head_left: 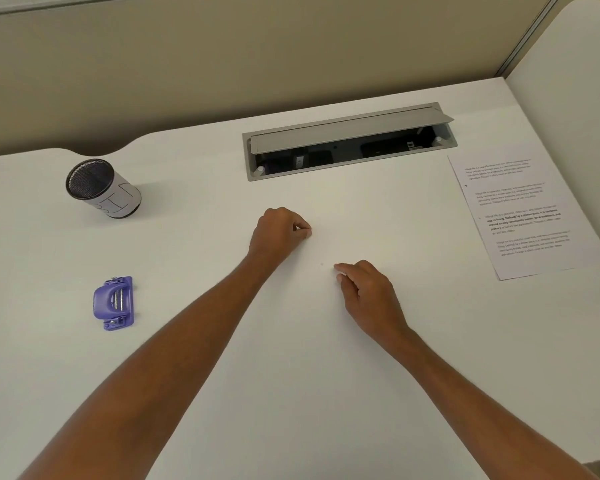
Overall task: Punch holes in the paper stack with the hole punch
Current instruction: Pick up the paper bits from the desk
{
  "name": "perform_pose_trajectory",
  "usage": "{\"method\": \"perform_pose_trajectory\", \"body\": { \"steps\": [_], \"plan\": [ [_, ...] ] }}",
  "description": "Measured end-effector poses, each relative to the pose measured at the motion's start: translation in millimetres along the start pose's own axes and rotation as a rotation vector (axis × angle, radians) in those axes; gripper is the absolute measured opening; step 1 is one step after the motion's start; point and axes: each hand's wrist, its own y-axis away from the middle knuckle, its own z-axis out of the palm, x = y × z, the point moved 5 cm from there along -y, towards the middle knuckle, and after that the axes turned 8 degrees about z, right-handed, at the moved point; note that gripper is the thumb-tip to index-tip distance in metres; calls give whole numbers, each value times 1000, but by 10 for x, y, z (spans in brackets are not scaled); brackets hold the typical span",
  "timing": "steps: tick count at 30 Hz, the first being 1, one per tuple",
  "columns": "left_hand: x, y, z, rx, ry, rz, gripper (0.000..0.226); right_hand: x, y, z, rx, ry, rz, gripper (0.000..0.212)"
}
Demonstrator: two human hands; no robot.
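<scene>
— On the white desk (222, 341), I count two hands, both bare and both down near the middle. Take me through them.

— Left hand (278, 233) sits a little farther out, knuckles up, fingers (303, 231) curled in, tips pressed together against the thumb. Whether anything is between them, I cannot tell. Right hand (368, 296) is nearer and to the right, loosely curled too, fingertips touching the desk, nothing visibly held.

— And the two hands, touching?

— No, apart, with bare desk between them and one tiny dark speck (322, 264) there.

— Where's the hole punch?

— One hole punch (114, 303), purple, lying on the near left of the desk, well away from both hands and beside the left forearm. Nobody is touching it.

— Paper?

— One sheet showing on the paper stack (520, 216), printed with four blocks of text, at the far right edge of the desk, turned at an angle. How many sheets lie under it, I cannot tell. It is well apart from the punch, with both arms in between.

— Anything else out there?

— One mesh cup (101, 188), black with a white wrap, upright at the far left. And one cable hatch (347, 140) set into the desk at the back, its grey flap raised.
</scene>
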Motion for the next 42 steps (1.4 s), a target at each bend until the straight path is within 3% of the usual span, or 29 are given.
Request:
{"method": "perform_pose_trajectory", "body": {
  "steps": [6,12,19,22,24,28,32,39,42],
  "plan": [
    [18,-41,-21,-36,-4,13,13,-43,-142,-14,-26,23,6,23],
    [118,0,8,-71,-64,29,16,-108,-360,54,-175,143,8,24],
    [139,93,102,-119,-133,14,16,-285,-524,152,-261,514,-157,29],
    [25,168,109,-63,-8,-9,16,-344,-573,211,-299,672,-226,23],
    [-127,249,92,41,210,-97,16,-391,-610,229,-321,719,-244,21],
    [-313,437,130,150,480,-185,12,-451,-682,280,-341,762,-261,28],
    [-354,501,154,162,542,-186,12,-458,-700,339,-381,782,-263,44],
    [-351,516,138,158,539,-181,11,-465,-733,404,-374,823,-310,45],
    [-333,534,139,156,530,-176,12,-446,-730,418,-325,852,-328,32]
  ]
}}
